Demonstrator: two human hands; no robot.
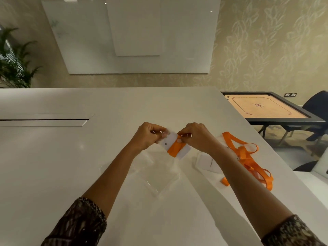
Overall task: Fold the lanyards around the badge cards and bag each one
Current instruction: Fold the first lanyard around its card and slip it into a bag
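At frame center, the left hand (148, 137) pinches one white card (168, 140) wound with an orange strap (175, 148), which the right hand (197, 137) pinches. Right of them lie a second card (207, 163), print unreadable, and tangled orange lanyards (248, 157), number unclear.

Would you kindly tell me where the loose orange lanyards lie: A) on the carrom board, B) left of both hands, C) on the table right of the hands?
C: the loose orange lanyards lie heaped on the white table, right of the right hand.

Two hands (148, 137), two badge cards (167, 141), one carrom board (266, 107)
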